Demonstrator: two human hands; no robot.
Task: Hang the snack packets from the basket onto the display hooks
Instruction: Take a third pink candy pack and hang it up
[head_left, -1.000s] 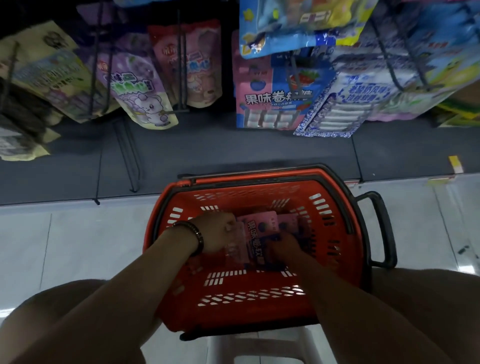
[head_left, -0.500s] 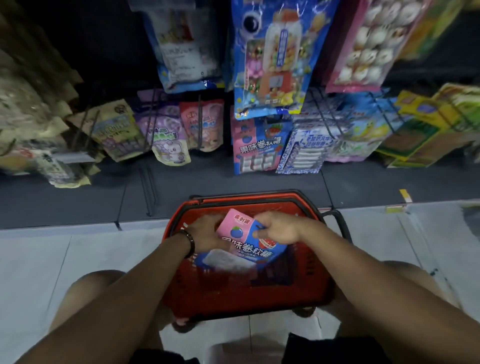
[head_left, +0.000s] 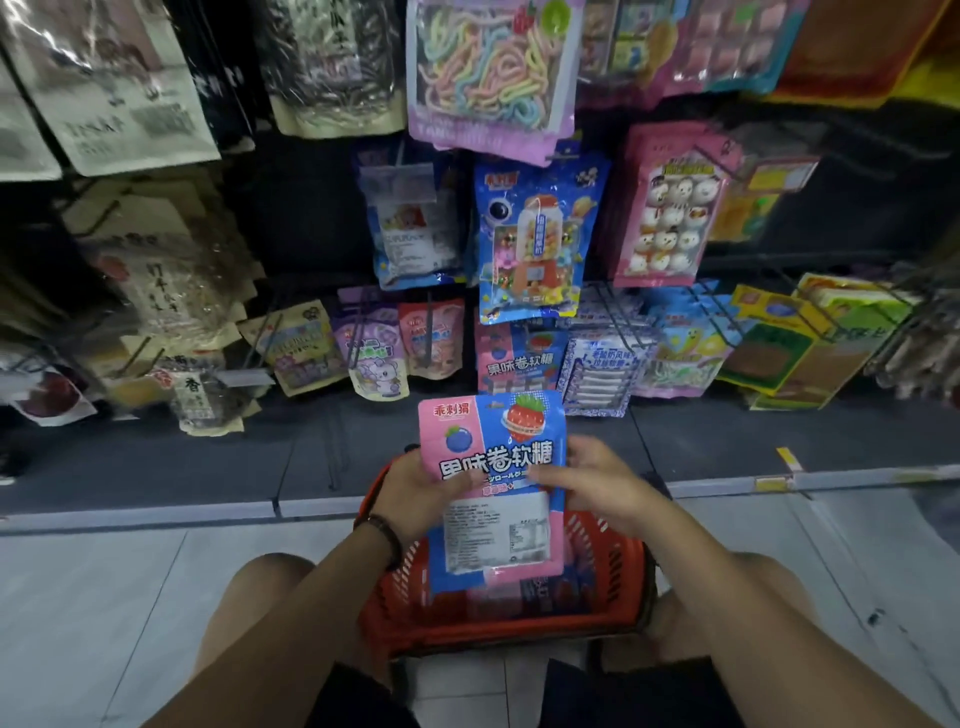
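Both hands hold up a stack of pink-and-blue snack packets (head_left: 493, 441) above the red basket (head_left: 613, 571). The front packet faces me with a strawberry and a blueberry printed on it. A second packet (head_left: 498, 540) below shows its white label side. My left hand (head_left: 415, 493), with a dark bracelet on the wrist, grips the left edge. My right hand (head_left: 592, 483) grips the right edge. Matching packets (head_left: 519, 358) hang on a low hook straight ahead. More pink-and-blue packets lie in the basket, mostly hidden.
Wire display hooks carry many hanging packets: a blue candy bag (head_left: 535, 244), a pink marshmallow pack (head_left: 670, 208), blue-white packs (head_left: 602, 369), purple and red bags (head_left: 400, 343). A dark base shelf (head_left: 182, 457) runs along the tiled floor. My knees flank the basket.
The packets rose from inside the basket to above its rim, held in both hands. My head tilted up, bringing the upper rows of hanging packets into view.
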